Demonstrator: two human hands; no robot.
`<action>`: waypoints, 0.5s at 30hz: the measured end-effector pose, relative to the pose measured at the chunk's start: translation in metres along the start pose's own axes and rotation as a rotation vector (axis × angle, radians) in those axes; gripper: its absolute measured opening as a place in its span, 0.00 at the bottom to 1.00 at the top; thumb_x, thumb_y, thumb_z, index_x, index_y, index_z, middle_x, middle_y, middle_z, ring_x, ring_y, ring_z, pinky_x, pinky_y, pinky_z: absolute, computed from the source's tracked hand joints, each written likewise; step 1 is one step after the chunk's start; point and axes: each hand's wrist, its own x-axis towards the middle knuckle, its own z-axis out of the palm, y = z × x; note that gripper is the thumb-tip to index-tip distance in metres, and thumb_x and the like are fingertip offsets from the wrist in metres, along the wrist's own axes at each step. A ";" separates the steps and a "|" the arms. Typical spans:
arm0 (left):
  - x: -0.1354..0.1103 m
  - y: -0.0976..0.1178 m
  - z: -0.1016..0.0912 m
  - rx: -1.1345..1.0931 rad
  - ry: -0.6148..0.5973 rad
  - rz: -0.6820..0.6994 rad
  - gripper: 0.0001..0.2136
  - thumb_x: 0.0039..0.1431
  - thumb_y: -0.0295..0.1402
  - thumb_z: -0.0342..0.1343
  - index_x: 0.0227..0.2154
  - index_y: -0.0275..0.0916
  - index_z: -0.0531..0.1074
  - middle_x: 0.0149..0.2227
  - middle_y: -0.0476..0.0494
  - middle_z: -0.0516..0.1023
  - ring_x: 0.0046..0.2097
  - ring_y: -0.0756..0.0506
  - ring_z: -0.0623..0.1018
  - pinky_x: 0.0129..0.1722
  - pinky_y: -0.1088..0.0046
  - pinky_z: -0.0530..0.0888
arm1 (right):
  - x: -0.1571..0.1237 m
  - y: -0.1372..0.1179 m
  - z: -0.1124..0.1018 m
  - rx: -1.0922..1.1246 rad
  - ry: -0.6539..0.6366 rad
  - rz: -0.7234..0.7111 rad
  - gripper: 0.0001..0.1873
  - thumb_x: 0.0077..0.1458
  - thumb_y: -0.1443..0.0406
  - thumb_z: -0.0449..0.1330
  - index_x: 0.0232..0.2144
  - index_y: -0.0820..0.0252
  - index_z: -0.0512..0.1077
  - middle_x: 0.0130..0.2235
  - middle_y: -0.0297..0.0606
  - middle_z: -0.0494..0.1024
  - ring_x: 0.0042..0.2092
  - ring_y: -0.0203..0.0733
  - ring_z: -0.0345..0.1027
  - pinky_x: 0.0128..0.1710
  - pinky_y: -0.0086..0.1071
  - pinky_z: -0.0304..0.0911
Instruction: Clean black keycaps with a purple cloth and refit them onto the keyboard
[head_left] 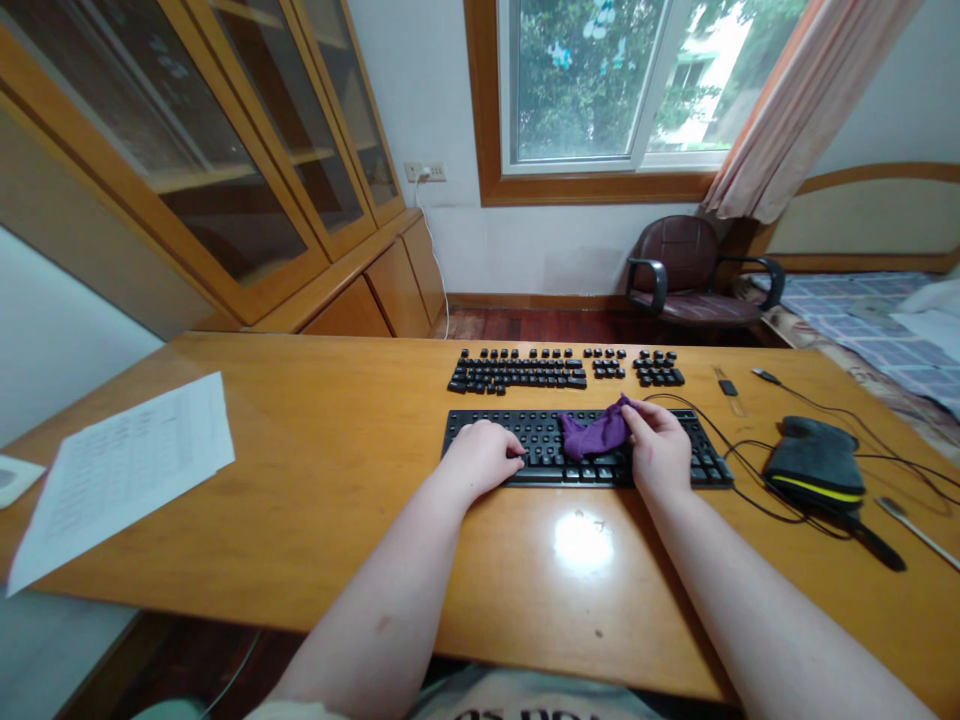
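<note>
A black keyboard (540, 440) with its keycaps taken off over much of its surface lies on the wooden desk in front of me. My left hand (484, 455) rests on its left part, fingers bent, thumb and forefinger close together near the lower rows. Between finger and thumb, my right hand (660, 445) pinches a crumpled purple cloth (596, 432). The cloth lies over the keyboard's right middle. Behind the keyboard, loose black keycaps (525, 372) are laid out in rows much like a keyboard's layout.
To the right lie a grey brush-like tool with yellow trim (814, 465), black cables (825, 405), a small keycap puller (727, 387) and a thin white stick (919, 530). Printed sheets (135, 460) lie on the desk's left (315, 480). A chair (682, 260) stands beyond.
</note>
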 end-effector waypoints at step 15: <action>0.001 -0.002 0.002 0.036 0.017 0.045 0.09 0.48 0.37 0.58 0.34 0.47 0.78 0.37 0.48 0.79 0.43 0.43 0.73 0.46 0.68 0.68 | 0.000 0.000 -0.001 -0.050 -0.011 0.005 0.15 0.42 0.59 0.64 0.33 0.62 0.74 0.33 0.40 0.78 0.32 0.40 0.72 0.30 0.33 0.67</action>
